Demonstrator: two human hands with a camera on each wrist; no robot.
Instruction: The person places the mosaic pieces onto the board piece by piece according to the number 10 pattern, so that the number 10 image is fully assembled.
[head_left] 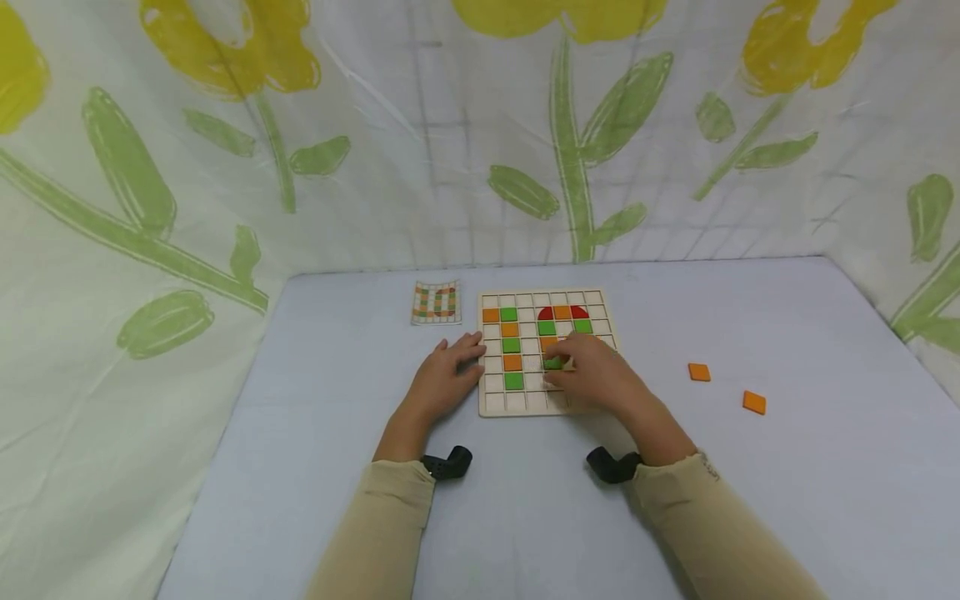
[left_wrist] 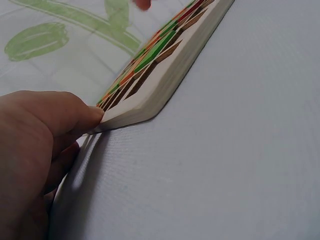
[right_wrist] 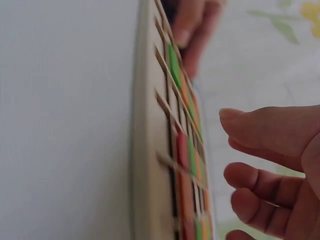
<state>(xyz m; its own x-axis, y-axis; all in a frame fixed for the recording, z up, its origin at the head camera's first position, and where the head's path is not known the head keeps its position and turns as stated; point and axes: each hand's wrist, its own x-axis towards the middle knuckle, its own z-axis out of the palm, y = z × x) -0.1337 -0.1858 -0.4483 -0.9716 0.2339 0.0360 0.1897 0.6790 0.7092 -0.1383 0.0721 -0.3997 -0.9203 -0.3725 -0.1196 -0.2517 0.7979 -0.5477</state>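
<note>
The wooden grid board (head_left: pixel 495 406) lies flat with orange, green and red tiles in its squares. My left hand (head_left: pixel 447 379) rests against the board's left edge. The left wrist view shows its thumb (left_wrist: pixel 92 117) touching the rim near a corner. Over the right part of the board, my right hand (head_left: pixel 592 371) hovers with a green tile (head_left: pixel 553 364) close by its fingertips. In the right wrist view, that hand's thumb (right_wrist: pixel 250 122) and fingers are parted, with nothing between them. The right hand hides several squares; a red tile (right_wrist: pixel 182 148) shows near the board's front edge there.
A small patterned card (head_left: pixel 437 303) with a similar grid lies left of the board. Two loose square tiles, one orange tile (head_left: pixel 699 372) and another orange tile (head_left: pixel 754 402), lie to the right. Behind the table (head_left: pixel 517 517) hangs a flower-printed curtain (head_left: pixel 375 183).
</note>
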